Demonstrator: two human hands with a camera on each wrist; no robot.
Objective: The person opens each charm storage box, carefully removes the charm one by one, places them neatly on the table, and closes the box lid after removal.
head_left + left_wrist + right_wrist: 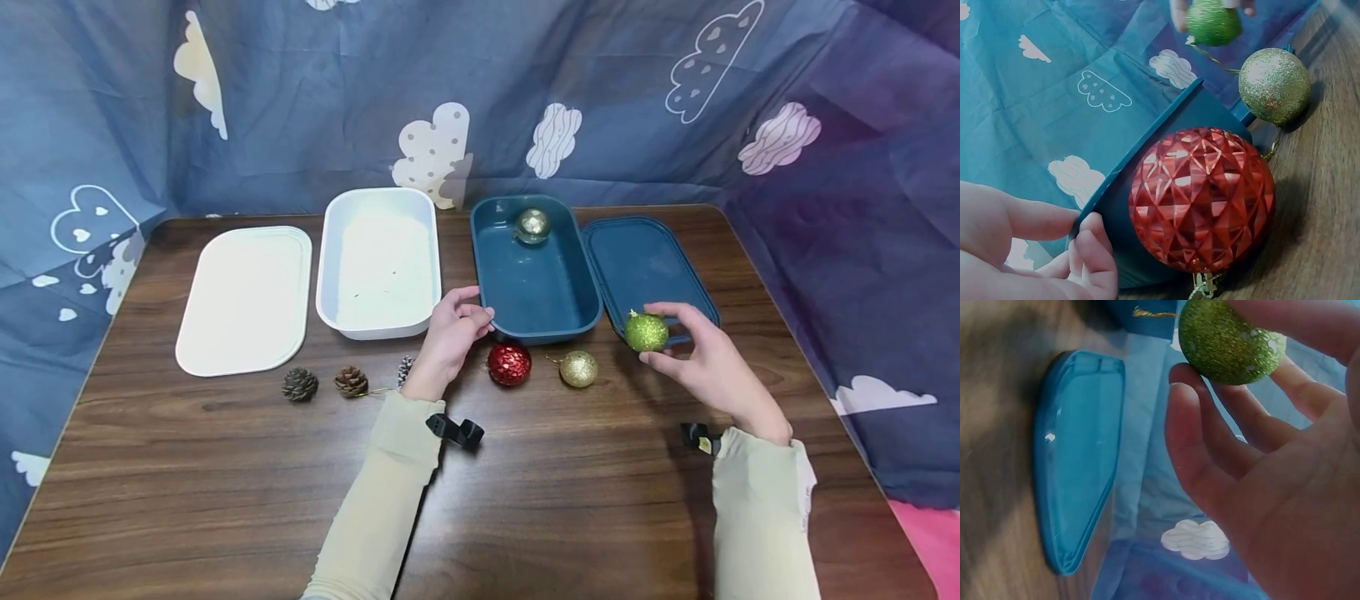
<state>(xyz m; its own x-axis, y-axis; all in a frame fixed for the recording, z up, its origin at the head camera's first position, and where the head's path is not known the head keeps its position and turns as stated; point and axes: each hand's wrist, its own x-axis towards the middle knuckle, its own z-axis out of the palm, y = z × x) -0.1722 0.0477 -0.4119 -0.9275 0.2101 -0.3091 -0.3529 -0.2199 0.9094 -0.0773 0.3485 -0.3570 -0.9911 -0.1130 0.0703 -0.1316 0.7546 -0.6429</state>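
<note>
My left hand (450,337) pinches the near left rim of the blue container (536,337), thumb and fingers at its edge in the left wrist view. In my right hand (708,371) a glittery green bauble (647,332) is held between thumb and fingers, above the near edge of the blue lid (641,258). A faceted red bauble (1200,200) lies on the table just in front of the blue container. To its right sits a gold glitter bauble (578,368) with a string loop. One shiny pale gold bauble (532,226) rests inside the blue container, at the back.
A white container (378,329) with small dark specks inside stands left of the blue one. The white lid (246,300) lies farther left. In front are a dark pinecone (300,384), a brown pinecone (351,382) and a white-tipped pinecone (405,371), partly hidden by my left wrist.
</note>
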